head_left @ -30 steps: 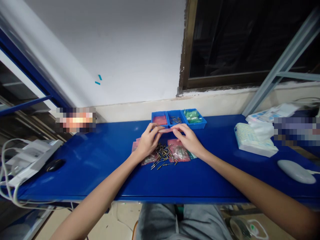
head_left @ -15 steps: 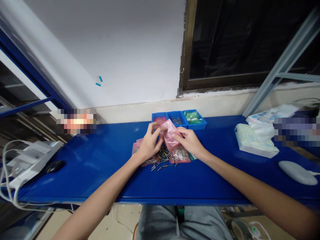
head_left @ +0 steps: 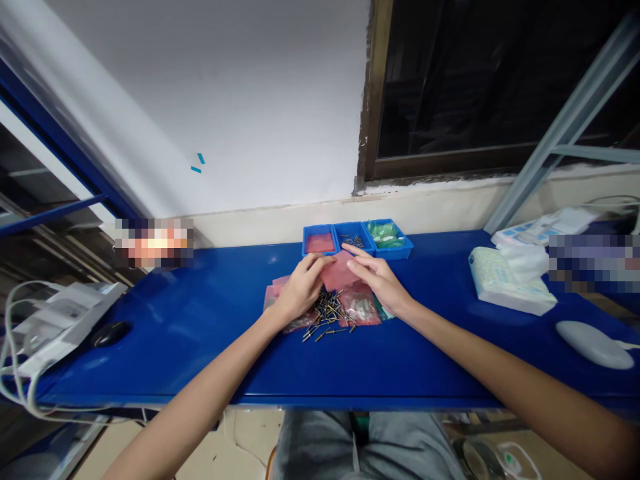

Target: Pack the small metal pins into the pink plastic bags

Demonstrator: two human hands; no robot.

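Note:
A small pink plastic bag [head_left: 339, 273] is pinched in the closed fingers of my left hand [head_left: 303, 285], at its left edge. My right hand [head_left: 380, 275] is at the bag's right side, fingers stretched out and apart, the thumb against the bag's upper corner. Just below lies a loose pile of metal pop rivets [head_left: 327, 310], some strewn toward me. Beside the pile, a filled pink bag [head_left: 361, 308] lies flat with whitish contents I cannot make out. More pink bags [head_left: 273, 293] are partly hidden under my left hand.
Behind my hands stand three joined blue bins: one with pink bags [head_left: 320, 243], one with rivets [head_left: 353, 240], one with green bags [head_left: 386, 235]. A tissue pack [head_left: 510, 287] and a white device [head_left: 595, 345] sit right; a black mouse [head_left: 113, 333] and cables lie left.
The pink bag has come down slightly and turned flatter. My left fingers have closed on its edge, while my right fingers have straightened and spread. The left bin shows more now.

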